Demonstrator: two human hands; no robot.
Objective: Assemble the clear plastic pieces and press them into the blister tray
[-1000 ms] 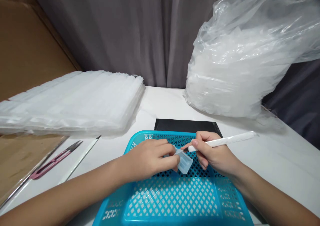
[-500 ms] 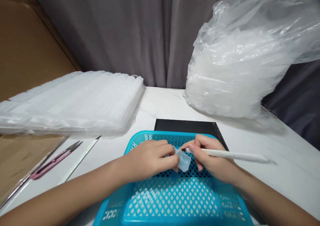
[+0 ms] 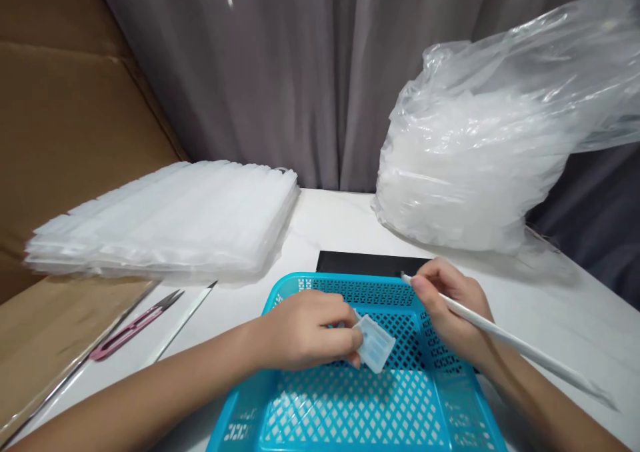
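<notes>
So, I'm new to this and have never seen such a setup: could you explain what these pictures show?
There is no machine here, just a person's two bare hands. One camera, worn on the head, looks forward and down, so the arms come in from the bottom of the picture.

The left hand pinches a small translucent plastic piece over a blue basket. The right hand holds a slim white pen-like tool, apart from that piece.

On the white table, pink-handled snips lie to the left, with stacked white packs behind them. A filled clear plastic bag stands at the back right.
</notes>
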